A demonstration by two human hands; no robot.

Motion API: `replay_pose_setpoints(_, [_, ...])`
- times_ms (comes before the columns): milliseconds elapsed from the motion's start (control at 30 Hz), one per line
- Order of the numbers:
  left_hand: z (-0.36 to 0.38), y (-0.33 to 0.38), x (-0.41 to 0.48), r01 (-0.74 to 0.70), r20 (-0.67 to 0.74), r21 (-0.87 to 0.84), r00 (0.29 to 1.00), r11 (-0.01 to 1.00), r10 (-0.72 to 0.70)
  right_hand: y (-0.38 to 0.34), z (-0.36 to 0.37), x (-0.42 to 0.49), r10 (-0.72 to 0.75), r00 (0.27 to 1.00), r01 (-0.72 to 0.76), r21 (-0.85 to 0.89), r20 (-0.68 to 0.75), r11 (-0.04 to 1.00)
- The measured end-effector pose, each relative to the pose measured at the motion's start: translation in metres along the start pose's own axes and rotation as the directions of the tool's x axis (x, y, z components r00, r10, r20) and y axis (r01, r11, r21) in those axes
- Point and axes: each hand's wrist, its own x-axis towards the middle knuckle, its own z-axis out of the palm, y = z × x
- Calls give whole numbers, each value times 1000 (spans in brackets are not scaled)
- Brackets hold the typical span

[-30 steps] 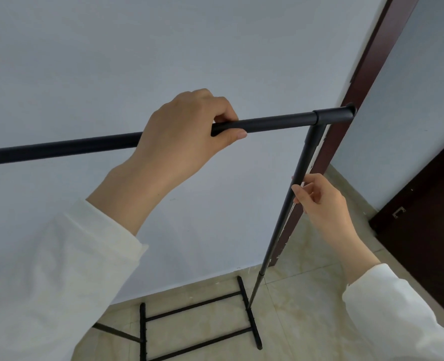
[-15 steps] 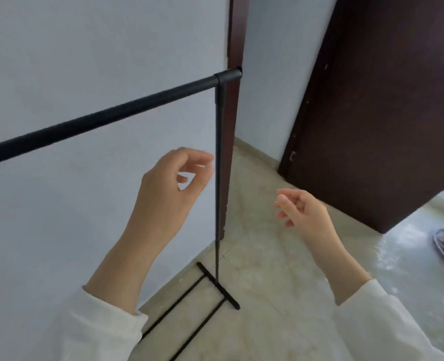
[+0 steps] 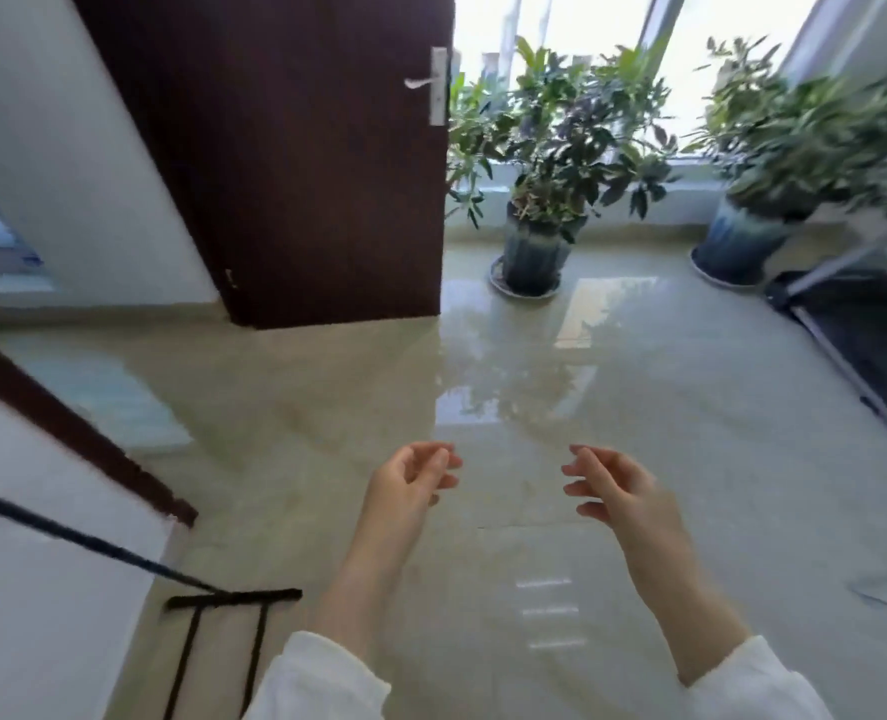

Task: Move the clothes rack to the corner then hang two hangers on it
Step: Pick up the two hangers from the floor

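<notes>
The black clothes rack stands at the lower left against the white wall, with only its upright pole and floor base showing. My left hand hovers over the tiled floor to the right of the rack, fingers loosely curled and holding nothing. My right hand floats beside it, also empty with fingers apart. Both hands are well away from the rack. No hangers are in view.
A dark brown door stands open ahead. Two potted plants sit by the bright window. A dark object with a metal frame lies at the right. Glossy tiled floor stretches between them.
Both hands let go of the rack's top bar and upright. The view swung right, away from the wall toward the door, plants and window, leaving the rack at the lower left.
</notes>
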Motion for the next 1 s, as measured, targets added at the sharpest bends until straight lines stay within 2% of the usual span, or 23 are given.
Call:
replay_pose_setpoints(100, [100,2,-6,35,169,30,985,999,-40,18,-97,-14,20,980,1,105,-200,994])
replay_pose_setpoints(233, [244,-10,-28,45,378,86,923,995,-74,56,-235,-40,61,894,26,188,-444,982])
replay_pose_setpoints(300, [312,-29,-50,54,481,142,869,988,-117,87,-298,-66,114,832,17,230,-544,973])
replay_pose_setpoints(367, [389,-56,-84,60,602,227,776,972,-189,119,-367,-106,194,722,10,290,-664,957])
replay_pose_setpoints(400, [409,-61,-92,75,628,233,749,970,-209,126,-384,-116,209,686,18,304,-697,953])
replay_pose_setpoints(433, [411,-64,-92,54,627,247,753,968,-202,128,-387,-118,239,677,-1,323,-696,946])
replay_pose_setpoints(467, [474,-74,-118,37,701,298,670,954,-246,144,-440,-147,267,573,22,340,-775,940])
replay_pose_setpoints(500, [491,-76,-123,29,709,318,656,948,-258,146,-452,-153,270,542,34,342,-795,939])
replay_pose_setpoints(533, [503,-77,-125,41,711,318,651,947,-267,148,-461,-156,273,545,46,353,-793,934])
replay_pose_setpoints(800, [691,-114,-146,-42,821,441,423,897,-384,191,-585,-167,419,256,137,462,-871,876])
replay_pose_setpoints(1000, [814,-116,-138,-98,847,478,314,873,-429,182,-692,-148,459,87,215,467,-884,858])
